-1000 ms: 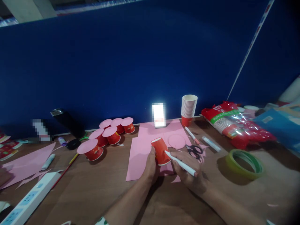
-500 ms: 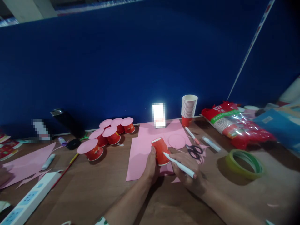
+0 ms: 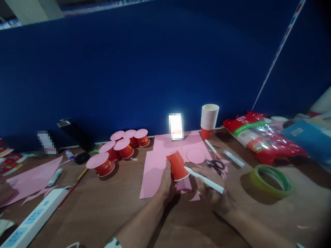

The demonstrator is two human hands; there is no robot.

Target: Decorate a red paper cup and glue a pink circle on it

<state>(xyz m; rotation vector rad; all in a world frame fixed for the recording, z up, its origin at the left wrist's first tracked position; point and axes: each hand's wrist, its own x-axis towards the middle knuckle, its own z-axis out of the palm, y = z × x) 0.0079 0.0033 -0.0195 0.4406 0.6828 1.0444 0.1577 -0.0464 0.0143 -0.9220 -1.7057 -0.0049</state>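
Head view, looking from atop the person's own head | it's facing forward, tipped downward | close in over the table (image 3: 90,206) | blue partition (image 3: 144,72) filling the far side

can't tell if the tip of the marker (image 3: 207,181) actually touches the red cup (image 3: 178,166), bright screen (image 3: 176,126) is all pixelated, power strip (image 3: 36,216) runs off the bottom edge

Paper cup (image 3: 177,167): red w/ pale rim, upside down, base tipped to the L, held along its L side in L hand (image 3: 166,187). Pen (image 3: 208,181): white, slim, in R hand (image 3: 214,197), slanting down & R from the cup's R side; tip end right by the wall, contact unclear (blurry).
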